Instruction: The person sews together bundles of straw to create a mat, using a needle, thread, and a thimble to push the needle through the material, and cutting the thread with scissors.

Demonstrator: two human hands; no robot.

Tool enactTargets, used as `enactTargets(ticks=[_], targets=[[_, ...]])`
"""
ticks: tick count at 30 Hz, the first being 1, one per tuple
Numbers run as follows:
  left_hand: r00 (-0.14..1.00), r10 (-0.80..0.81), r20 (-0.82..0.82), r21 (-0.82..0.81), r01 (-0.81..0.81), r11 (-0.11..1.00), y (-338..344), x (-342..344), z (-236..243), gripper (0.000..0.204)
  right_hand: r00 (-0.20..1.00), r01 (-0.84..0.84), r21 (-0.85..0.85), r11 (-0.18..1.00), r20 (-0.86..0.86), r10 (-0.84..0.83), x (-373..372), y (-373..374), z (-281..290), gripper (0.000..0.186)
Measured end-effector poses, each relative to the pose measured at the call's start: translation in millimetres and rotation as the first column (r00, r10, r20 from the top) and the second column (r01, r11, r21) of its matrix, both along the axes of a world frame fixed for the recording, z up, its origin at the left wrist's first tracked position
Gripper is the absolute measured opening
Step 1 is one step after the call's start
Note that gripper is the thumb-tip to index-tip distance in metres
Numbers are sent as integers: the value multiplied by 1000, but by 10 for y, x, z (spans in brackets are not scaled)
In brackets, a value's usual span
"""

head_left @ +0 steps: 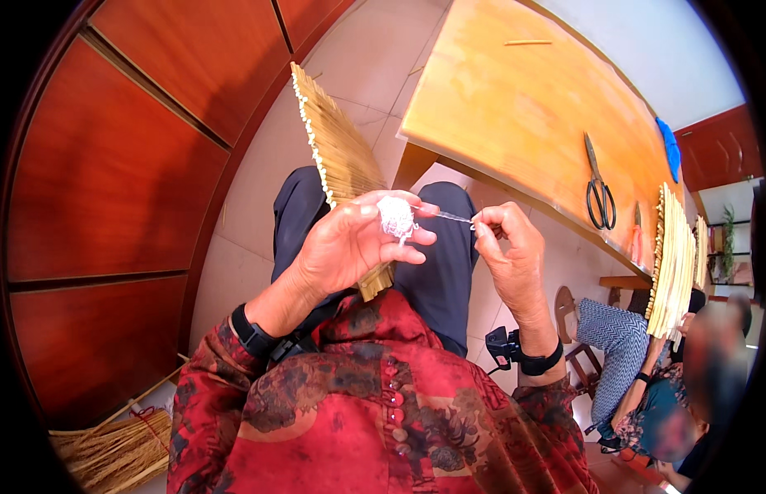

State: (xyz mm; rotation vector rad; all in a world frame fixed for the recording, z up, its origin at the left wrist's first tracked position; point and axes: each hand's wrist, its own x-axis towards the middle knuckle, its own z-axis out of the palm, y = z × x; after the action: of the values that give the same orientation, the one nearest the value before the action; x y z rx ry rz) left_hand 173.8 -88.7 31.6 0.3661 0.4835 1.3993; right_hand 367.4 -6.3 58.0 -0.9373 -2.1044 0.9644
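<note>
My left hand (350, 247), palm turned up with fingers curled, holds a ball of white string (396, 217). A pale strand (449, 216) stretches from it to my right hand (510, 251), whose thumb and forefinger pinch its end. A panel of brown stalks (333, 136) with white-dotted edge leans upright between my thighs, passing behind my left hand.
The wooden table (498, 90) at upper right holds black scissors (599, 193), orange-handled scissors (637, 239), a short stalk (527, 42) and blue cloth (670, 148). A co-worker (622, 362) sits right with pale stalks (671, 272). Wooden cabinets (111, 140) and straw bundles (111, 453) are left.
</note>
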Motion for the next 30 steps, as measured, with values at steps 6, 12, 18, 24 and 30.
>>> enactTargets(ticks=[6, 12, 18, 24, 30], targets=[[979, -177, -96, -102, 168, 981, 29, -11, -106, 32, 983, 170, 164, 972, -92, -157, 131, 122, 60, 10], [932, -264, -249, -232, 207, 950, 176, 1, -25, 17, 954, 286, 474, 833, -59, -294, 497, 215, 234, 16], [900, -294, -323, -187, 244, 952, 428, 55, 73, 16, 832, 543, 465, 699, -182, -525, 997, 210, 266, 12], [874, -346, -342, -126, 322, 938, 679, 278, 303, 24, 725, 687, 222, 691, -258, -638, 1426, 75, 179, 7], [806, -281, -521, -204, 202, 958, 1164, 306, 36, 24, 670, 527, -141, 838, -538, -512, 1477, -151, 150, 5]])
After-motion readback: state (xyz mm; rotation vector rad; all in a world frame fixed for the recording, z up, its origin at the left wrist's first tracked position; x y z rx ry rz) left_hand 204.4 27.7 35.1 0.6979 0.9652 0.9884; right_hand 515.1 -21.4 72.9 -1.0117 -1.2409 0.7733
